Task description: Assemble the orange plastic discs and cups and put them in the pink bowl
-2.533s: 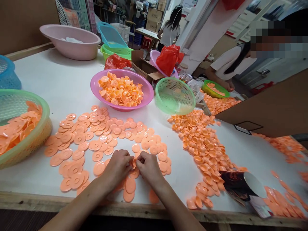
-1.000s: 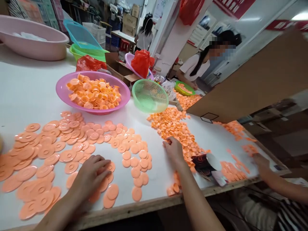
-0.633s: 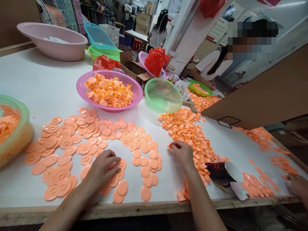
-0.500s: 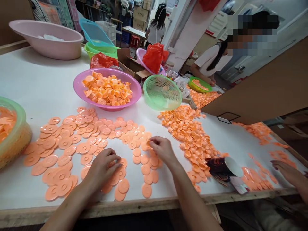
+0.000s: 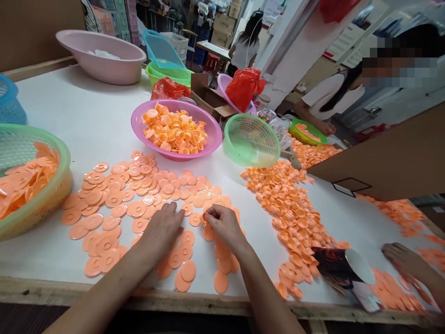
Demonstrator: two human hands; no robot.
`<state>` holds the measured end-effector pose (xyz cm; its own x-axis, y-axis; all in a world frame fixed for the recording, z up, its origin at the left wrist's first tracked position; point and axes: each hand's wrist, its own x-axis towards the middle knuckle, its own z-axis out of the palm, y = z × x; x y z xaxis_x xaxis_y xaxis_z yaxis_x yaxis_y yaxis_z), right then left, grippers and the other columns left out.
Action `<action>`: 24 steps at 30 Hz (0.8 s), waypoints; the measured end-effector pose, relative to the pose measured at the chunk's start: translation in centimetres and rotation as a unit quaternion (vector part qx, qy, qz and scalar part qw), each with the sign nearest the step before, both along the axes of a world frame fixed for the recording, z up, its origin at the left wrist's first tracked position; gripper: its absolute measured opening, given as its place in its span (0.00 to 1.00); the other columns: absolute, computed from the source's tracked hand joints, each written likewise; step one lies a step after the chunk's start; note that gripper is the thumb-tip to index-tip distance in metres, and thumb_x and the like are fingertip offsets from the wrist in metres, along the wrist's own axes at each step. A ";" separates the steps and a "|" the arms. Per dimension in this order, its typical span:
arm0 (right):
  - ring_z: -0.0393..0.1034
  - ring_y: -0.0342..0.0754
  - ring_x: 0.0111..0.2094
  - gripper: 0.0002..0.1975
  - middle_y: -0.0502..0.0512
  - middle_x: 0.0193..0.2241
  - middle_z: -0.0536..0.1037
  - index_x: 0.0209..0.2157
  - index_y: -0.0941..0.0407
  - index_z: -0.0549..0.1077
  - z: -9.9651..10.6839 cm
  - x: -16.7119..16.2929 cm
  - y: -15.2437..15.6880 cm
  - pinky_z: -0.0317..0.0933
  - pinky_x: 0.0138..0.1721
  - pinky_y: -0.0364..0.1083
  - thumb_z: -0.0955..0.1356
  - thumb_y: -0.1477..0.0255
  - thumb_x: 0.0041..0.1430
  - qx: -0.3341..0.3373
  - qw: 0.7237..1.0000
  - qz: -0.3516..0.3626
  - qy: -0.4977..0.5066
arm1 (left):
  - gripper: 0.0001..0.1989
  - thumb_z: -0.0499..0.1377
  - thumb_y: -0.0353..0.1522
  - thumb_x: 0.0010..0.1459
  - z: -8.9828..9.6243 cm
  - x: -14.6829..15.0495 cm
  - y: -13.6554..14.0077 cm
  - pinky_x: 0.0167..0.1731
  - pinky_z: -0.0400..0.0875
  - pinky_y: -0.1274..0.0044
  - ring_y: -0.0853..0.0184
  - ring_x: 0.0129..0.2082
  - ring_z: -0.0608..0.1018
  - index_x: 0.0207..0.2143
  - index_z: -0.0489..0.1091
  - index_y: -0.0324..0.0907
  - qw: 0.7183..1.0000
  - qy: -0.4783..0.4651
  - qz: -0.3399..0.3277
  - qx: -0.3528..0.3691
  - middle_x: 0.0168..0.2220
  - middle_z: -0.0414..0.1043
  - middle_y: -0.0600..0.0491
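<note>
My right hand (image 5: 225,226) is closed in a pinch on a small orange plastic cup (image 5: 205,218), its rim showing at the fingertips. My left hand (image 5: 163,228) is stretched over the flat orange discs (image 5: 139,208), fingers extended; its fingertips come close to a single disc (image 5: 187,208), and I cannot tell whether they touch it. Discs with a ring in the middle lie scattered and overlapping around both hands. To the right of my right hand spreads a heap of small orange cups (image 5: 288,218). Part of the discs under both hands is hidden.
A pink basin (image 5: 137,123) holds joined orange pieces; a green strainer (image 5: 252,160) stands beside it. At left is a green basket (image 5: 66,171) of orange pieces. A co-worker's hand (image 5: 399,260) is at right, near a cardboard panel (image 5: 389,157). Another person (image 5: 333,95) sits behind.
The view has turned left, so things appear further right. My right hand has come nearer my left and a small cup now shows in its pinch. My left hand's fingers have straightened.
</note>
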<state>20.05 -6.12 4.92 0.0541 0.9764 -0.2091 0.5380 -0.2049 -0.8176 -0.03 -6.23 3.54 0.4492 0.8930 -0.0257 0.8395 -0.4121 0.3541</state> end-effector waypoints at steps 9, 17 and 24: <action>0.64 0.43 0.18 0.04 0.47 0.16 0.71 0.22 0.55 0.69 -1.3 -1.4 0.7 0.56 0.22 0.41 0.65 0.73 0.48 -0.046 0.999 -0.021 -0.006 | 0.11 0.51 0.27 0.59 -0.8 1.8 0.2 0.27 0.54 0.77 0.68 0.28 0.69 0.26 0.68 0.42 0.985 -0.141 0.041 -0.096 0.28 0.67 0.53; 0.65 0.44 0.23 0.08 0.50 0.19 0.73 0.19 0.55 0.67 -1.1 -2.4 1.5 0.54 0.25 0.42 0.63 0.80 0.46 0.006 0.991 0.049 -0.128 | 0.11 0.52 0.27 0.56 -1.3 2.1 0.8 0.28 0.55 0.76 0.69 0.26 0.69 0.23 0.69 0.41 0.968 -0.196 0.066 -0.139 0.25 0.69 0.54; 0.64 0.44 0.23 0.09 0.49 0.19 0.73 0.20 0.54 0.65 -0.7 -2.3 1.4 0.53 0.25 0.42 0.63 0.81 0.48 0.004 0.990 0.063 -0.126 | 0.06 0.56 0.30 0.50 -0.8 3.7 1.8 0.25 0.64 0.78 0.69 0.23 0.73 0.29 0.73 0.41 0.868 -0.370 0.197 -0.268 0.22 0.73 0.56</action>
